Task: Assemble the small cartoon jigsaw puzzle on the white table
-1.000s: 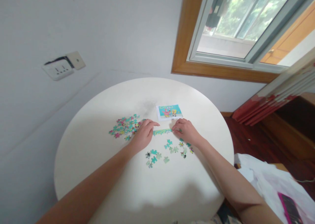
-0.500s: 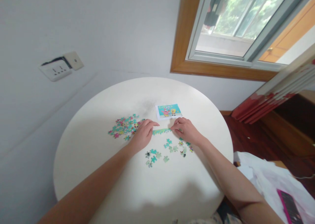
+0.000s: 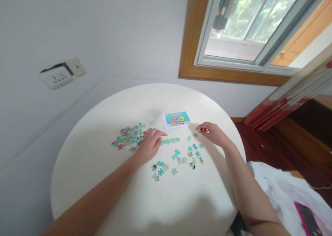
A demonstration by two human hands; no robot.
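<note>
My left hand (image 3: pixel 149 144) rests on the table with its fingers stretched out, holding nothing that I can see. Its fingertips lie at the left end of a joined strip of puzzle pieces (image 3: pixel 170 141), and its back edge partly covers a heap of loose pieces (image 3: pixel 131 135). Right of the strip, my right hand (image 3: pixel 213 133) hovers above the table with fingers pinched. A small dark red shape, seemingly a puzzle piece (image 3: pixel 204 129), shows between them. Two loose teal pieces lie just below those fingertips. Behind the strip lies a picture card (image 3: pixel 177 119) with cartoon figures.
Several teal, pale green and yellow pieces are spread in front of the strip, including a pale piece (image 3: pixel 174 172). The round white table (image 3: pixel 145 205) meets the wall below a window. At the right, a pink-edged phone (image 3: pixel 307 219) lies on white plastic.
My right hand has left the strip's right end and moved right, uncovering loose pieces there. My left hand has stayed by the strip. The view has shifted slightly.
</note>
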